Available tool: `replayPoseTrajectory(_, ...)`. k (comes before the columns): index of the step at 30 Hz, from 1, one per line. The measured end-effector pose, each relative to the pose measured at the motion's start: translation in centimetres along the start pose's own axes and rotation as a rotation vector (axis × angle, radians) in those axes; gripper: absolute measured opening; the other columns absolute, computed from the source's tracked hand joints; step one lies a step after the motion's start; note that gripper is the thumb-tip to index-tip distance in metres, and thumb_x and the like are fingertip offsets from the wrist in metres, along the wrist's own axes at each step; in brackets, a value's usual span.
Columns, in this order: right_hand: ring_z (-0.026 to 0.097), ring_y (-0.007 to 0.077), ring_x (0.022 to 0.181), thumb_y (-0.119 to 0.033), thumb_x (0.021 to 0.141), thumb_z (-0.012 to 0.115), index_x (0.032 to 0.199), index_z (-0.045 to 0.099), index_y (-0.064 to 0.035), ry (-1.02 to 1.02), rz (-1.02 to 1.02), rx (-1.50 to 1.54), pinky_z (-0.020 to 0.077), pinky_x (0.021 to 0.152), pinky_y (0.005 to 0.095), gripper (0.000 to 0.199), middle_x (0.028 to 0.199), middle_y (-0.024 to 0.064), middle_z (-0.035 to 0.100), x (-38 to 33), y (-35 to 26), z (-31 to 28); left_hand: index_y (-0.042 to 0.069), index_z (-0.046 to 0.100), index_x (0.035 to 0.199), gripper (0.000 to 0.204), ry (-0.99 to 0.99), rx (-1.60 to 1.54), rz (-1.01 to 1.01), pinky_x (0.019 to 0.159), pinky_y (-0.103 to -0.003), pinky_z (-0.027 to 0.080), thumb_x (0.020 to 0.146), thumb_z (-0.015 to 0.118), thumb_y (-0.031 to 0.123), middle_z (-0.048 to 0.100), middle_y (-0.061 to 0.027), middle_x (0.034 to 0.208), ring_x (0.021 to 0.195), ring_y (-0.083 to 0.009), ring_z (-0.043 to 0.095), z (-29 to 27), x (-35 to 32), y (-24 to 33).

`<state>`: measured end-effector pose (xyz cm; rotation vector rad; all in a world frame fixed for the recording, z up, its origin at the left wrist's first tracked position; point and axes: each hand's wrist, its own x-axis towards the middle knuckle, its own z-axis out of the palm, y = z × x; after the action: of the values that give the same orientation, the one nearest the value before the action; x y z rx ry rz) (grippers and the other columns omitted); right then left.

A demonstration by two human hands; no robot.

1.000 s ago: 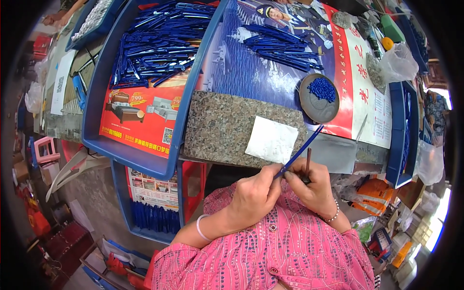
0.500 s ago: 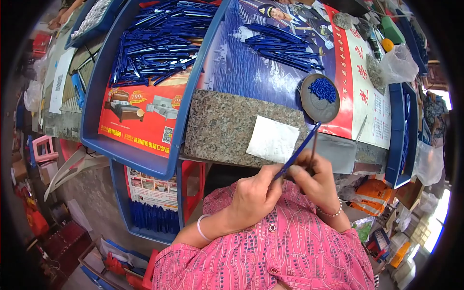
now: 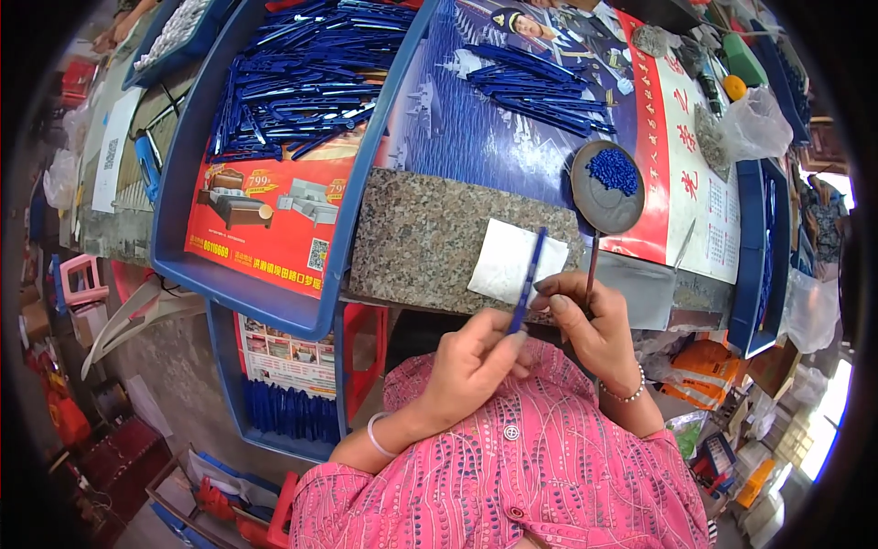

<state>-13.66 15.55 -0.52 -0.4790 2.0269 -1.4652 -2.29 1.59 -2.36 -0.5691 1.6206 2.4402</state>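
My left hand is closed on the lower end of a slim, flat blue plastic strip. The strip points up and away, its upper part in front of a white folded paper on a granite slab. In my right hand is a thin brown stick, pinched and held nearly upright. Its thumb and forefinger are close beside the blue strip; whether they touch it I cannot tell. Just beyond the stick's tip stands a round shallow dish with small blue beads.
A blue tray at the left holds many blue strips. More strips lie on the poster-covered table. A lower tray, another blue tray at the right, plastic bags and an orange ball are around.
My left hand has moved slightly left and down. The blue strip has swung from a rightward slant to nearly upright, away from the brown stick. My right hand's fingers have shifted a little.
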Motion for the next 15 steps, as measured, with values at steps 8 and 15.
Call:
replayPoseTrajectory(8,0.06,0.0095,0.067,-0.003,0.084,0.056,0.089,0.06,0.0039,-0.095,-0.017,-0.349,0.0463,0.059,0.0238,0.009,0.075,0.0092,0.066,-0.6,0.5,-0.7,-0.001,0.045,0.11,0.022,0.005,-0.207,-0.061,0.059,-0.023,0.05,0.095,0.045,0.015,0.061,-0.0104,0.077,0.062,-0.0146,0.06,-1.4,-0.7,-1.1)
replayPoseTrajectory(15,0.064,0.0148,0.066,-0.003,0.082,0.058,0.086,0.061,0.0036,-0.153,-0.091,-0.337,0.0483,0.061,0.025,0.008,0.072,0.0108,0.065,0.0,0.9,-1.3,-0.004,0.045,0.117,0.028,-0.109,-0.227,-0.068,0.069,-0.025,0.05,0.095,0.046,0.012,0.063,-0.0123,0.086,0.071,-0.0169,0.063,-0.3,-0.1,-2.1)
